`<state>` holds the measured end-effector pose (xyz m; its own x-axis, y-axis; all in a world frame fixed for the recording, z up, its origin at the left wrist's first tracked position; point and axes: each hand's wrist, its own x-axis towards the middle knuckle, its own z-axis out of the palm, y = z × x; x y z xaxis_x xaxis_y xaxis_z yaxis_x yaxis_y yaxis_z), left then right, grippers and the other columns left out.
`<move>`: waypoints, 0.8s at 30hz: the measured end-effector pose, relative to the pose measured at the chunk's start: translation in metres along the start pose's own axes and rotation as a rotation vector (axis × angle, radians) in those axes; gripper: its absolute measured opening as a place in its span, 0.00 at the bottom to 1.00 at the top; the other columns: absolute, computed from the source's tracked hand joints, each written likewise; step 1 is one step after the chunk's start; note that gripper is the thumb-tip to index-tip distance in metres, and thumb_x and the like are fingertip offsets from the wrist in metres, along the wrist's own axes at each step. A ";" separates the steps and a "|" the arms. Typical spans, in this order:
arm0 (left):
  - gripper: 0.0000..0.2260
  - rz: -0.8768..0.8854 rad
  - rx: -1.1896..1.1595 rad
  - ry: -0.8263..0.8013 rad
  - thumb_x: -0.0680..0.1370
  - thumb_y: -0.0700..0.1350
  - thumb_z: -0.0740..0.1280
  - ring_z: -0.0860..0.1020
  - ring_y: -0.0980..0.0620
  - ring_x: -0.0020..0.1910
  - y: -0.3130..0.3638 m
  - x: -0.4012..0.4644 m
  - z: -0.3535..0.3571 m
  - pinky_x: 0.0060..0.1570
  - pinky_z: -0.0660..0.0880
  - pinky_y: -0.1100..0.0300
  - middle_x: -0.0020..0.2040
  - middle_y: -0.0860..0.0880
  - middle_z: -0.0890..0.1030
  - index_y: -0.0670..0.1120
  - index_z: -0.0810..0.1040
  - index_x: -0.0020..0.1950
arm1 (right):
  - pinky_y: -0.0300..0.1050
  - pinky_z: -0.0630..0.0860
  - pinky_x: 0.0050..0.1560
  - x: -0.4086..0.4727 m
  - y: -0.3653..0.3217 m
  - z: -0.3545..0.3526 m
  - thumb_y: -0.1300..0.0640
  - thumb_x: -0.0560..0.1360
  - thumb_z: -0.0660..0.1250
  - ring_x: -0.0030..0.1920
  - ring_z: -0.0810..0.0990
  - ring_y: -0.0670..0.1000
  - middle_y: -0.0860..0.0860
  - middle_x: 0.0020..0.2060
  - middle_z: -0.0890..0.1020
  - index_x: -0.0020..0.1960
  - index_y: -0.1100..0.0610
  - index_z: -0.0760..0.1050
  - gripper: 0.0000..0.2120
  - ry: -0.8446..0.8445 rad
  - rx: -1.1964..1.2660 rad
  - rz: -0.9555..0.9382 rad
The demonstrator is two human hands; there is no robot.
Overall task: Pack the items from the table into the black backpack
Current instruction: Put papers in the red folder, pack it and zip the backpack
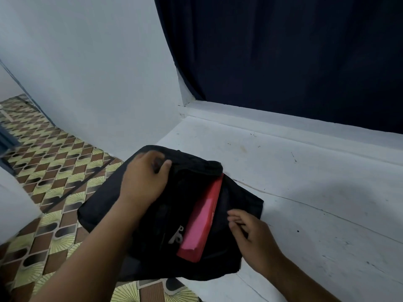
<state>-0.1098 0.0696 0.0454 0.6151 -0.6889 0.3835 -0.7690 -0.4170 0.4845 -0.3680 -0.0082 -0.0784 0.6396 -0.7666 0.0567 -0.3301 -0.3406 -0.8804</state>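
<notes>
The backpack [152,214] hangs over the tabletop's [316,203] left edge, and a red box [201,219] juts from its open mouth. Our left hand [144,179] grips the top flap; our right hand [250,229] pinches the fabric beside the box. We should spread the opening wide, then push the box fully in.

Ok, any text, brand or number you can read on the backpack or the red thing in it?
Backpack: a pale grey mark on the front, too blurred to read.
Red box: no print visible on the faces that show.
Nothing else in view carries legible text.
</notes>
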 end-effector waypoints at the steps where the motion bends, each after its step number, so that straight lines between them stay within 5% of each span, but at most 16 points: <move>1: 0.11 -0.073 0.001 -0.123 0.78 0.56 0.69 0.79 0.51 0.41 -0.003 -0.004 0.005 0.42 0.72 0.57 0.39 0.52 0.82 0.49 0.82 0.45 | 0.34 0.75 0.60 -0.004 0.001 -0.002 0.53 0.81 0.64 0.57 0.79 0.35 0.39 0.54 0.82 0.66 0.48 0.76 0.14 -0.010 0.026 0.015; 4: 0.22 -0.087 -0.027 -0.374 0.80 0.58 0.66 0.76 0.48 0.31 0.006 -0.031 0.025 0.36 0.73 0.55 0.28 0.47 0.76 0.43 0.75 0.34 | 0.32 0.74 0.60 -0.010 0.001 -0.007 0.45 0.82 0.59 0.59 0.78 0.36 0.39 0.55 0.83 0.65 0.47 0.77 0.15 -0.039 0.079 0.002; 7: 0.19 -0.005 0.016 -0.484 0.81 0.56 0.64 0.78 0.48 0.36 0.020 -0.056 0.051 0.42 0.76 0.55 0.31 0.47 0.78 0.44 0.74 0.36 | 0.32 0.75 0.56 -0.013 -0.004 -0.009 0.33 0.76 0.54 0.56 0.80 0.39 0.44 0.51 0.84 0.59 0.47 0.79 0.25 -0.069 0.217 0.057; 9: 0.14 0.034 0.071 -0.630 0.82 0.54 0.63 0.80 0.50 0.44 0.026 -0.071 0.068 0.48 0.76 0.56 0.39 0.51 0.82 0.48 0.79 0.42 | 0.40 0.78 0.51 -0.010 -0.009 -0.010 0.34 0.79 0.56 0.52 0.80 0.49 0.57 0.47 0.82 0.54 0.59 0.79 0.29 -0.089 0.316 0.157; 11: 0.09 0.077 0.035 -0.698 0.82 0.49 0.63 0.81 0.52 0.50 0.023 -0.083 0.076 0.54 0.75 0.58 0.47 0.54 0.84 0.51 0.82 0.48 | 0.44 0.77 0.38 -0.005 -0.010 -0.011 0.43 0.81 0.63 0.37 0.79 0.53 0.59 0.35 0.77 0.43 0.63 0.75 0.23 -0.074 0.280 0.213; 13: 0.09 0.124 -0.061 -0.635 0.82 0.43 0.65 0.80 0.58 0.55 0.016 -0.093 0.072 0.60 0.73 0.65 0.54 0.55 0.84 0.50 0.84 0.56 | 0.39 0.67 0.30 0.004 -0.004 -0.010 0.52 0.79 0.67 0.27 0.67 0.46 0.50 0.27 0.67 0.35 0.57 0.64 0.19 -0.057 0.072 0.183; 15: 0.10 0.214 -0.157 -0.465 0.80 0.40 0.68 0.79 0.62 0.56 0.007 -0.099 0.062 0.62 0.72 0.68 0.56 0.55 0.84 0.48 0.84 0.59 | 0.37 0.65 0.30 0.013 0.004 -0.011 0.56 0.80 0.66 0.28 0.63 0.44 0.47 0.28 0.66 0.36 0.55 0.60 0.19 -0.016 -0.032 0.176; 19: 0.09 0.377 -0.098 -0.158 0.78 0.48 0.69 0.77 0.55 0.59 -0.010 -0.105 0.033 0.63 0.74 0.55 0.53 0.56 0.82 0.49 0.85 0.55 | 0.39 0.71 0.36 0.042 0.021 -0.022 0.56 0.81 0.62 0.35 0.75 0.53 0.54 0.33 0.75 0.41 0.59 0.66 0.13 0.071 -0.026 0.205; 21: 0.15 0.363 0.039 -0.192 0.77 0.59 0.68 0.73 0.52 0.68 -0.022 -0.108 0.022 0.70 0.68 0.45 0.60 0.56 0.80 0.53 0.84 0.57 | 0.50 0.77 0.45 0.055 0.024 -0.030 0.56 0.81 0.63 0.42 0.81 0.58 0.57 0.39 0.81 0.47 0.60 0.70 0.08 0.092 0.027 0.247; 24: 0.28 0.341 0.179 -0.336 0.72 0.72 0.65 0.52 0.54 0.81 -0.044 -0.123 0.019 0.78 0.45 0.42 0.75 0.59 0.67 0.59 0.77 0.67 | 0.47 0.76 0.45 0.053 0.015 -0.036 0.58 0.80 0.64 0.45 0.82 0.55 0.53 0.41 0.83 0.54 0.56 0.70 0.05 0.104 0.050 0.224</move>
<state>-0.1550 0.1611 -0.0378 0.2569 -0.9438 0.2081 -0.9521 -0.2102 0.2220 -0.3639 -0.0732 -0.0715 0.4787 -0.8726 -0.0966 -0.4194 -0.1306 -0.8984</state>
